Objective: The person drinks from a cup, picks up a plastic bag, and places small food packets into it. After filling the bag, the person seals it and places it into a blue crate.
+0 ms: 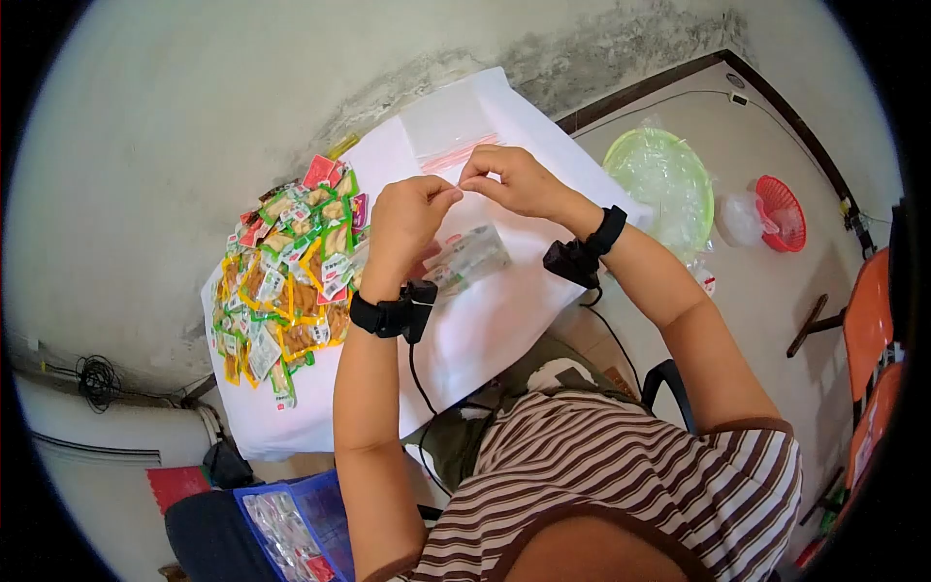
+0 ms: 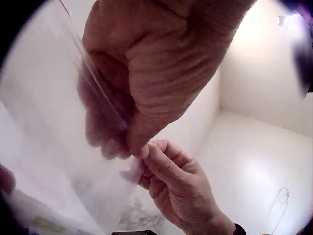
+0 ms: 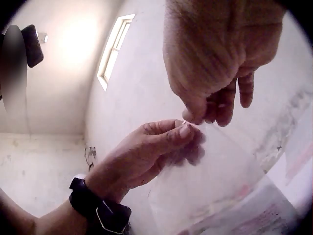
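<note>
My left hand and right hand meet above the white-covered table, fingertips nearly touching. Between thumb and fingers, each pinches the upper edge of a clear plastic bag, whose thin film spreads below the hands in the right wrist view. In the left wrist view, the left hand fills the top, partly behind the film, and the right hand grips close beside its fingertips. Under the hands in the head view shows clear plastic with grey-green print.
Snack packets lie heaped on the table's left side. Flat clear bags with red stripes lie at its far edge. A green basin and red basket are on the right. Cables hang from both wrist cameras.
</note>
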Demonstrator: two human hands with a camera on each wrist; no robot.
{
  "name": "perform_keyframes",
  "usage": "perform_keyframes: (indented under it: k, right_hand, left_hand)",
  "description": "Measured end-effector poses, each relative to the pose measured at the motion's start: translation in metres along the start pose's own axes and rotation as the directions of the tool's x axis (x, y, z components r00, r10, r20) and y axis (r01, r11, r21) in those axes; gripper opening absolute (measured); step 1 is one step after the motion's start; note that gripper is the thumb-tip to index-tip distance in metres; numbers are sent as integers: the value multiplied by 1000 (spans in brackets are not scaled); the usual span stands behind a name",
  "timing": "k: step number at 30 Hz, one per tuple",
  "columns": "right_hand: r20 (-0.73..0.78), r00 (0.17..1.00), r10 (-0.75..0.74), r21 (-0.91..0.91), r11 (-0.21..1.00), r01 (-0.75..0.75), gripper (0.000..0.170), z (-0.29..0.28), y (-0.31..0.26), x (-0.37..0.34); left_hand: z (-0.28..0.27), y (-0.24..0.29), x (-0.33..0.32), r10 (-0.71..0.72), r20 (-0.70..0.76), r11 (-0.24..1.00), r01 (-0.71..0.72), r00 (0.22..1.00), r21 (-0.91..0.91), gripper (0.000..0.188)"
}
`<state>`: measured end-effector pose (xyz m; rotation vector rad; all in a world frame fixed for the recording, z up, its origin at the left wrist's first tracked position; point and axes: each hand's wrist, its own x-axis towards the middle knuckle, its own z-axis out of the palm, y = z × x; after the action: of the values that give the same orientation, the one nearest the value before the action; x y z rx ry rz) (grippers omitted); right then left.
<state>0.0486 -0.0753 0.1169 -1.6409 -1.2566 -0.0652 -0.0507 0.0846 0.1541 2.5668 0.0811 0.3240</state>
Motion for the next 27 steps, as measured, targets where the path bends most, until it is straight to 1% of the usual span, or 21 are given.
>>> perform_keyframes:
  k: [4, 6, 7, 10, 11, 13, 14, 15, 17, 19, 21, 22, 23, 25, 27]
  right_hand:
    - [-1, 999, -39, -18, 999, 39, 11, 0, 0, 0]
    - [-18, 999, -39, 2, 999, 39, 11, 0, 3, 0]
    - [-21, 999, -35, -2, 999, 35, 11, -1, 3, -1]
    - [-18, 1000, -23, 16, 1000, 24, 11, -2, 0, -1]
    - [-9, 1000, -16, 5, 1000, 16, 11, -3, -1, -1]
    - [2, 1000, -9, -3, 1000, 9, 11, -4, -2, -1]
    - [-1, 1000, -9, -3, 1000, 9, 11, -5, -1, -1]
    - [-2, 1000, -9, -3, 1000, 9, 10, -6, -1, -1]
    - [2, 1000, -1, 7, 1000, 1, 10, -7, 0, -1]
    - [8, 1000, 7, 17, 1000, -7, 10, -7, 1, -1]
    - [-15, 999, 34, 33, 999, -34, 10, -5, 0, -1]
    - [-16, 999, 34, 30, 999, -34, 10, -4, 0, -2]
    - [-26, 1000, 9, 12, 1000, -9, 9, -3, 1, -2]
    - [-38, 999, -14, -4, 1000, 14, 9, -2, 2, -1]
    - [-96, 995, -15, 37, 999, 18, 10, 1, 2, 2]
  left_hand:
    - [-6, -11, -8, 17, -27, 1000, -17, 999, -15, 20]
    - [-12, -20, -15, 125, -129, 992, -125, 984, 12, 17]
    - [-15, -25, -18, 130, -126, 992, -130, 984, 9, 17]
    - [-23, -37, -31, -25, -105, 999, 22, 994, -36, 14]
    - [-25, -43, -35, -24, -104, 999, 21, 994, -34, 14]
    - [-31, -53, -43, -8, -147, 994, -8, 989, -106, 14]
    - [-34, -55, -48, -62, -155, 997, 55, 986, -51, 13]
    - [-37, -56, -52, -65, -157, 997, 58, 985, -50, 13]
    - [-43, -52, -59, -115, -153, 993, 109, 981, -47, 12]
    - [-45, -55, -63, -106, -169, 994, 101, 980, -39, 13]
    - [-48, -60, -70, -91, -184, 996, 87, 979, -34, 13]
    - [-49, -63, -74, -117, -198, 993, 113, 973, -29, 13]
    - [-49, -64, -74, -140, -210, 990, 138, 968, -27, 14]
    - [-48, -63, -73, -131, -221, 991, 127, 967, -31, 14]
    - [-51, -62, -76, -127, -233, 992, 123, 964, -33, 14]
